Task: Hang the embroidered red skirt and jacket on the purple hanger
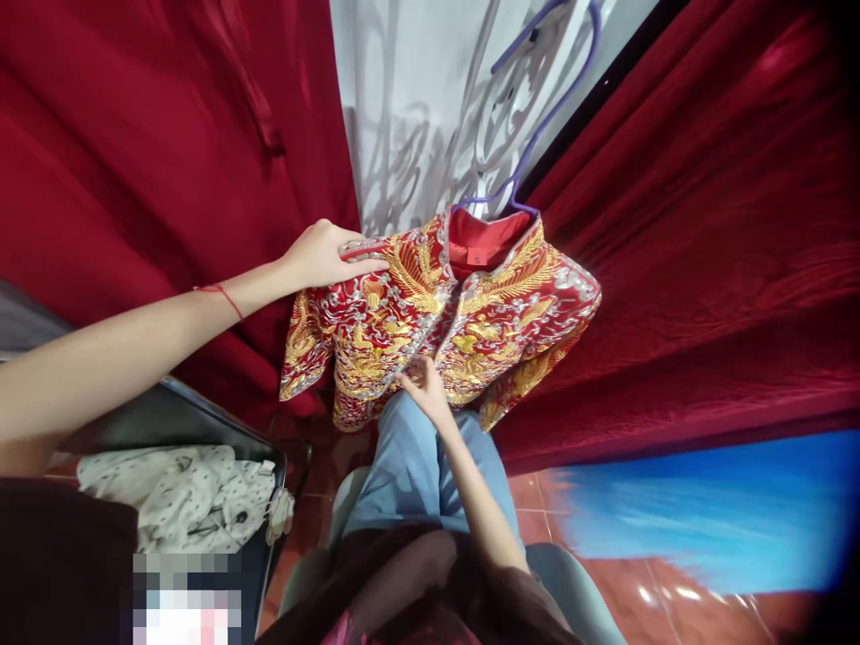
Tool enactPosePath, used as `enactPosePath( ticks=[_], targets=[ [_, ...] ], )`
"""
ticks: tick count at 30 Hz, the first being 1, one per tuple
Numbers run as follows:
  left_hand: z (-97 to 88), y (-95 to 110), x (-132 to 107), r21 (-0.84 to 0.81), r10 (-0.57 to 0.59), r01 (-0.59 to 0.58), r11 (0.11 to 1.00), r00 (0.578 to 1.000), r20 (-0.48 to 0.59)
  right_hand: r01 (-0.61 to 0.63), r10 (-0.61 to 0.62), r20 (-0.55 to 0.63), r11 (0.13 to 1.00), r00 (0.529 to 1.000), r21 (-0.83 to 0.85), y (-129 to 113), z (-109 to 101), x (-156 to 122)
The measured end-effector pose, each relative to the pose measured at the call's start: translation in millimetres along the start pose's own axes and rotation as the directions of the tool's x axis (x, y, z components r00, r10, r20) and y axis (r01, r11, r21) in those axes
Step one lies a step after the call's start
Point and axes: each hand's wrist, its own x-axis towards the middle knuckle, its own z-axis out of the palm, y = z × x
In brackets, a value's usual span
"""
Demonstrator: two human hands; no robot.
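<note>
A red jacket with gold and silver embroidery [484,313] hangs on a purple hanger [537,116] in front of me. My left hand [326,255] is closed on the jacket's left shoulder, holding it up. My right hand [423,385] pinches the lower front edge of the jacket near its middle opening. A small red size tag shows inside the collar. I sit with a leg in light blue trousers [417,466] stretched out below the jacket.
Red velvet curtains [705,269] hang on both sides, with a white wall [417,107] between them. An open dark suitcase [202,421] at lower left holds a white patterned cloth [181,493]. A blue surface [705,511] lies on the red tiled floor at right.
</note>
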Motion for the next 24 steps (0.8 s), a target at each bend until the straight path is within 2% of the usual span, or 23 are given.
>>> enactPosePath(
  ticks=[3, 5, 7, 10, 11, 12, 14, 15, 16, 17, 20, 23, 24],
  targets=[
    [-3.3, -1.8, 1.3, -0.005, 0.025, -0.025, 1.0, 0.999, 0.023, -0.163, 0.117, 0.228, 0.967, 0.967, 0.194, 9.9, 38.9, 6.1],
    [-8.9, -3.8, 4.2, 0.003, 0.051, -0.052, 0.999, 0.996, 0.077, -0.166, 0.096, 0.33, 0.967, 0.939, 0.192, 10.4, 44.3, 4.8],
    [-17.4, -5.8, 8.9, 0.021, 0.061, -0.065, 0.998, 0.985, 0.16, -0.142, 0.065, 0.375, 0.973, 0.925, 0.181, 4.7, 32.8, 1.4],
    [-31.9, -10.9, 16.3, 0.038, 0.024, -0.038, 0.999, 0.945, 0.328, -0.082, -0.011, 0.419, 0.976, 0.908, 0.204, -8.5, -8.2, -1.7],
    [-35.5, -14.5, 17.9, 0.008, 0.007, -0.012, 1.0, 0.913, 0.408, -0.05, -0.054, 0.431, 0.973, 0.901, 0.226, -11.3, -24.3, -1.7],
    [-37.8, -19.4, 18.8, -0.041, -0.006, 0.031, 0.999, 0.863, 0.505, -0.032, -0.078, 0.431, 0.97, 0.899, 0.242, -12.0, -39.5, -1.2],
    [-37.6, -33.1, 18.1, -0.143, -0.014, 0.164, 0.976, 0.704, 0.71, -0.032, -0.077, 0.442, 0.972, 0.894, 0.234, -6.3, -62.1, 0.6],
    [-35.3, -41.0, 16.6, -0.172, -0.011, 0.235, 0.957, 0.619, 0.786, -0.052, -0.046, 0.451, 0.978, 0.891, 0.202, -0.1, -67.7, 1.6],
    [-32.0, -48.7, 14.8, -0.182, -0.01, 0.291, 0.939, 0.553, 0.833, -0.08, -0.002, 0.457, 0.984, 0.89, 0.159, 7.5, -69.1, 2.7],
    [-28.6, -55.5, 13.0, -0.179, -0.017, 0.326, 0.928, 0.516, 0.856, -0.109, 0.045, 0.454, 0.987, 0.89, 0.115, 15.6, -66.6, 3.8],
    [-25.9, -65.0, 10.4, -0.137, -0.067, 0.381, 0.914, 0.478, 0.876, -0.172, 0.139, 0.394, 0.984, 0.909, 0.049, 34.3, -46.9, 7.0],
    [-45.5, -56.8, 14.3, -0.086, -0.097, 0.464, 0.881, 0.357, 0.929, -0.159, 0.124, 0.363, 0.985, 0.924, 0.069, 35.5, -37.7, 9.7],
    [-56.3, -51.5, 16.4, -0.088, -0.094, 0.491, 0.867, 0.334, 0.938, -0.149, 0.111, 0.367, 0.986, 0.924, 0.078, 33.1, -41.1, 10.2]
  ],
)
